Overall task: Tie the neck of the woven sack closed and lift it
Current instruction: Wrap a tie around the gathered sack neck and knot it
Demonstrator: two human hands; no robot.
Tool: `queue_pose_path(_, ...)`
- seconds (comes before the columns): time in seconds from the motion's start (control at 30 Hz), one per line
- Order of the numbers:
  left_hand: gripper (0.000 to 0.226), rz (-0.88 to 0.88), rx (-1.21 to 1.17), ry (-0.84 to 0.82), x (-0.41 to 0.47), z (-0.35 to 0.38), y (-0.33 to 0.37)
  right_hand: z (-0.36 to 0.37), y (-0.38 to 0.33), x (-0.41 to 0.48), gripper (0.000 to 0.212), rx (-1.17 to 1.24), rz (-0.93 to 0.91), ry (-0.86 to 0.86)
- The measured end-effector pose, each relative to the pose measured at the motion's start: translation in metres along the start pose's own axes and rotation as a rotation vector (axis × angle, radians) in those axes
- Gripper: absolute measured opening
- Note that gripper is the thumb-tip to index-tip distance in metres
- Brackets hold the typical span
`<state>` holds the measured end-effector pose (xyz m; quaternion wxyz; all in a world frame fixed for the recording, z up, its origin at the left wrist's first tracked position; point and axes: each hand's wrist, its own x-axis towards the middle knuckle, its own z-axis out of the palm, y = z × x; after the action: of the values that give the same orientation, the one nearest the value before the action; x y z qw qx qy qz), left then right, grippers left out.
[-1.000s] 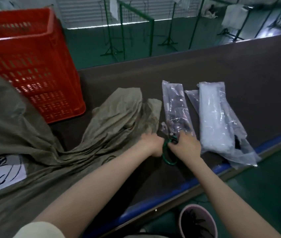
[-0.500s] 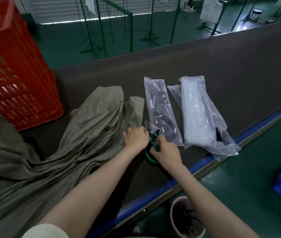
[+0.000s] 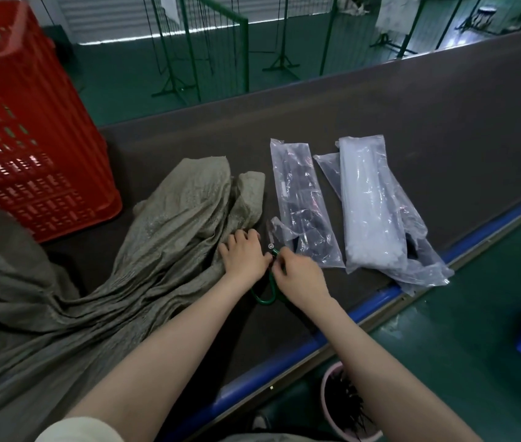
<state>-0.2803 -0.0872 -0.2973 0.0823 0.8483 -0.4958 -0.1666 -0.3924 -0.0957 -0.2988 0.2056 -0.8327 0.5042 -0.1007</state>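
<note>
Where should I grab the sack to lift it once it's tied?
Probably grip the sack at its gathered neck, just left of the left hand. There the cloth narrows into tight pleats, so one fist could close round it. Come from above, since it lies flat on the table with the loose mouth fanning away.

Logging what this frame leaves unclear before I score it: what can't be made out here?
All in the head view:
- Green-handled tool: mostly covered by the right hand and left hand; only a handle loop and a small metal tip show.
- Woven sack: its body is cut off by the left edge, so contents are unknown.
- Darker plastic packet: contents blurred by the wrap.
- Pink bin: partly cut off by the bottom edge.
</note>
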Motion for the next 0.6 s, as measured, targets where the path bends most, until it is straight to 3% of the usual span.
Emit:
queue_pose_path(0.2,0.041,0.240,0.058,-0.044,-0.001,0.003,-0.001,-0.010,0.038,0.007,0.034,-0.172,0.121,0.074)
queue_pose_path(0.33,0.043,0.244,0.093,-0.050,0.000,0.002,-0.001,-0.018,0.046,0.011,0.033,-0.070,0.209,0.073)
queue_pose_path(0.43,0.042,0.371,0.112,0.083,-0.005,-0.001,0.016,-0.021,0.045,0.011,0.030,0.006,0.215,0.030)
queue_pose_path(0.5,0.035,0.439,0.063,0.058,-0.004,0.002,0.033,-0.022,0.048,0.009,0.027,0.064,0.219,0.031)
queue_pose_path(0.6,0.031,0.287,-0.061,-0.084,0.002,0.011,0.050,-0.024,0.055,0.003,0.034,0.094,0.184,0.021)
